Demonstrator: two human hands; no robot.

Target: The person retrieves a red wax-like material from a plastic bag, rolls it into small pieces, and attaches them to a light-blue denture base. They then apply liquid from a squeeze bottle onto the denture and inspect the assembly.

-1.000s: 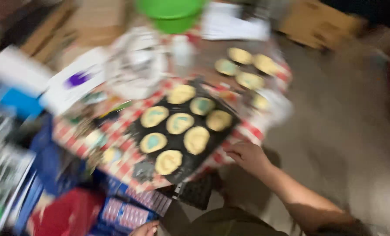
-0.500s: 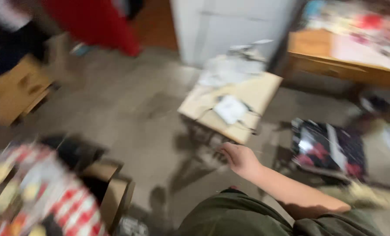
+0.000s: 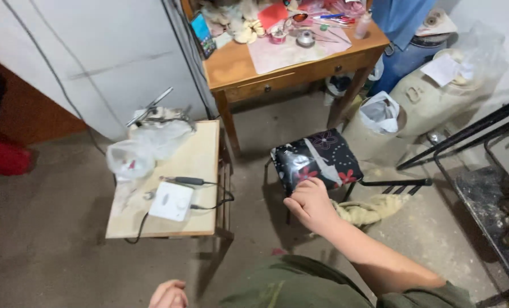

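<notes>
My right hand [image 3: 310,205] reaches out over the floor, fingers curled in, holding nothing I can see. It hovers at the near edge of a small stool with a black flowered seat [image 3: 318,157]. Only the curled knuckles of my left hand [image 3: 168,294] show at the bottom edge, nothing visible in them. A low pale wooden table [image 3: 200,171] stands left of the stool, carrying a white box-shaped device [image 3: 171,201] with a black cable and a crumpled clear plastic bag [image 3: 140,149].
A wooden desk [image 3: 238,67] cluttered with small items stands at the back. A white plastic bag [image 3: 380,111] and a beige sack [image 3: 437,94] sit right of it. A black metal rack [image 3: 482,171] is at far right. A beige rag [image 3: 368,210] lies under the stool.
The view has swung away from a tray of pale dough rounds on a checked cloth, across the floor, to the stool and low table. My right hand stayed extended in front.
</notes>
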